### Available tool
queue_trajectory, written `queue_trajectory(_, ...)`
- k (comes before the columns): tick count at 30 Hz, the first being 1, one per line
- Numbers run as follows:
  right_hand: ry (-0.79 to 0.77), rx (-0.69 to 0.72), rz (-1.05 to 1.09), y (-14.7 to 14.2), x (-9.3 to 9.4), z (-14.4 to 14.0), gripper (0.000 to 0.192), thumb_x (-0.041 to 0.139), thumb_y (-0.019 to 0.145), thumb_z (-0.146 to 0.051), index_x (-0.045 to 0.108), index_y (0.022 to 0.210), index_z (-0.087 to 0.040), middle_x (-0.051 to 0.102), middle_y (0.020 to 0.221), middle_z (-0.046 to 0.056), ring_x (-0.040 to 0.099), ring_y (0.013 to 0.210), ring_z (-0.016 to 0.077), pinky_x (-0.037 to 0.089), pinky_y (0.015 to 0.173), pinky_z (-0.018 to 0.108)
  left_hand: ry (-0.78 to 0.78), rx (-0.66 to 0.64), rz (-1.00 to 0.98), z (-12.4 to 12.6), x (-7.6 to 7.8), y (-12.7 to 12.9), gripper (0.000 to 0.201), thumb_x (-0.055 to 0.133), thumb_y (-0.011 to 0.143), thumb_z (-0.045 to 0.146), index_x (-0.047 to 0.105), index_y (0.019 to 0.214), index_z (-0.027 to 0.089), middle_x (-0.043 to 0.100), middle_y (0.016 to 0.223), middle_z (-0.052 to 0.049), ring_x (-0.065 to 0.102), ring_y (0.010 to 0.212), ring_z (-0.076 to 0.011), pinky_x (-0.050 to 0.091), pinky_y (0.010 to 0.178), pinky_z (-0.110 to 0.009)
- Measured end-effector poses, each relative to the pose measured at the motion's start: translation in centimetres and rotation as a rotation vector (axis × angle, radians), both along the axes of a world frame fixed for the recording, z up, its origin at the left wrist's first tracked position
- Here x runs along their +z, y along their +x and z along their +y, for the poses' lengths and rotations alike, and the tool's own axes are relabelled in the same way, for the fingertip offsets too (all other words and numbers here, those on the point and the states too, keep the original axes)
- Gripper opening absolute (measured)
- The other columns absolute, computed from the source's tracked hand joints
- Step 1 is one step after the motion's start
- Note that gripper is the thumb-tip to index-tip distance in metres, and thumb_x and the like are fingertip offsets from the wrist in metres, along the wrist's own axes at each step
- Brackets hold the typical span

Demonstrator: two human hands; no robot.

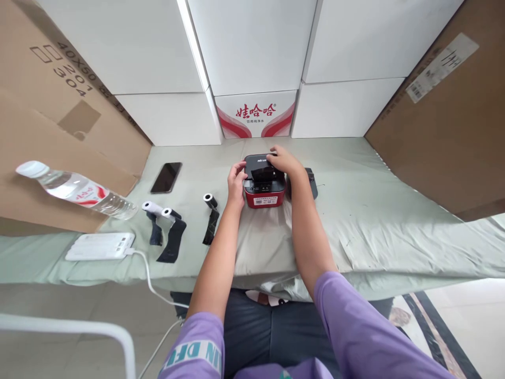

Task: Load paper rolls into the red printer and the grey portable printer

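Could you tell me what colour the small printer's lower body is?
Red, under a black top; the printer shows in the head view.

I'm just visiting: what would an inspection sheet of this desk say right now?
Surface: table under a wrinkled pale green cloth.
Job's things: red and black printer, lid open.
Clutter: three rolls with black strips, phone, bottle lying down, black box.
Hands: left hand on the printer's left side; right hand on its top.
Cables: white cable from the power bank.
Surroundings: white cartons, brown cardboard.

Head cam, fwd-down, close over table [379,221]
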State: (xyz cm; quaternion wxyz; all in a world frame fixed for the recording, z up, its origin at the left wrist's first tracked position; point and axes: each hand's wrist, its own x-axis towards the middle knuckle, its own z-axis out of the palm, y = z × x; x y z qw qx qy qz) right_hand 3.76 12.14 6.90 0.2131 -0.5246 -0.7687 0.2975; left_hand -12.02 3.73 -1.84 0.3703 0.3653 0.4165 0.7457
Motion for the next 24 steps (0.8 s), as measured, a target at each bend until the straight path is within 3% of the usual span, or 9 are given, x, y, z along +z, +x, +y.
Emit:
queue_trajectory(8,0.021,-0.027,-0.045,-0.97,-1.02,-0.12,0.037,0.048,0.104,-0.041,0.066,0.120,-0.013,0.070,0.126,0.016,0.064,0.113,0.0268,0.047,0.100,0.037,-0.030,-0.072,-0.061,0.46,-0.12,-0.41,0.046,0.064,0.065,0.022,0.066,0.111,0.021,0.071,0.120,-0.006,0.064,0.120,-0.0252,0.051,0.098,-0.034)
queue_trajectory(17,-0.001,-0.023,-0.044,-0.86,-0.74,-0.29,0.036,0.049,0.104,-0.042,0.063,0.121,-0.014,0.070,0.127,0.016,0.063,0.111,0.0271,0.046,0.097,0.037,-0.031,-0.100,-0.055,0.67,0.09,-0.69,0.050,0.063,0.061,0.022,0.065,0.111,0.020,0.071,0.115,-0.005,0.066,0.108,-0.0224,0.052,0.087,-0.030)
queue_trajectory(24,0.013,-0.008,-0.042,-0.79,-0.74,-0.51,0.034,0.049,0.104,-0.042,0.062,0.120,-0.015,0.069,0.126,0.016,0.062,0.110,0.0267,0.045,0.096,0.036,-0.029,-0.103,-0.037,0.90,-0.26,-0.75,0.048,0.063,0.064,0.023,0.065,0.112,0.021,0.070,0.116,-0.006,0.066,0.109,-0.0231,0.052,0.087,-0.031)
